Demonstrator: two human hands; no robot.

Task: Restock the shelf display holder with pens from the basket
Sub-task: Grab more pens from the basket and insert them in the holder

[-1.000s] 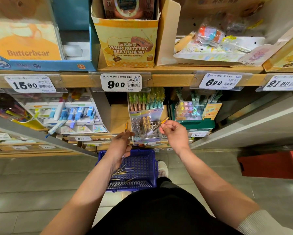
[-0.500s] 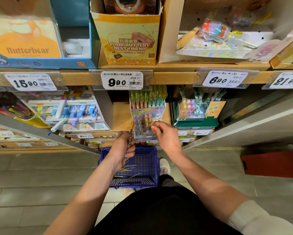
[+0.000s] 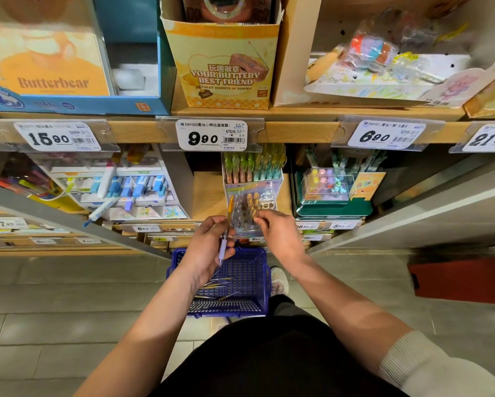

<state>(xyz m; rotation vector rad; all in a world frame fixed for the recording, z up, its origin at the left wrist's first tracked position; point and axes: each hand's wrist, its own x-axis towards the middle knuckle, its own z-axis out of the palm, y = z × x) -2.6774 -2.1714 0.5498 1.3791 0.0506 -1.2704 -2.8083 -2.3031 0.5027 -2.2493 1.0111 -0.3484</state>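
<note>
— While both forearms reach out from the bottom of the view, how are the hands set?

— Left hand [image 3: 209, 247] is raised in front of the shelf edge, palm turned partly inward, fingers curled and clamped around a pen [image 3: 225, 232]. That pen stands nearly upright: orange end up, pale purple grip and tip pointing down toward the basket [image 3: 257, 285].

— And the right hand?

— Right hand [image 3: 280, 236] is up at the same height, just to the right of the left one, knuckles toward the camera. Its fingertips [image 3: 259, 220] are pinched together against the front of the clear display holder [image 3: 253, 207]. Whether they grip a pen there I cannot tell; the tips cover that spot.

— Where is the holder relative to the hands?

— Directly behind them on the lower shelf, under the 9.90 price tag [image 3: 211, 135]. Its back rows hold upright green and yellow pens [image 3: 255, 164]; the front section shows round slots, some with gold-coloured pen tops. The held pen's orange end overlaps the holder's left edge.

— And the basket?

— Blue, on the tiled floor [image 3: 68, 310] below the hands, between the shelf and the person's dark trousers. Several loose pens [image 3: 216, 286] lie in its bottom, near the left wrist. A white shoe [image 3: 279, 280] shows just beside its right side.
</note>
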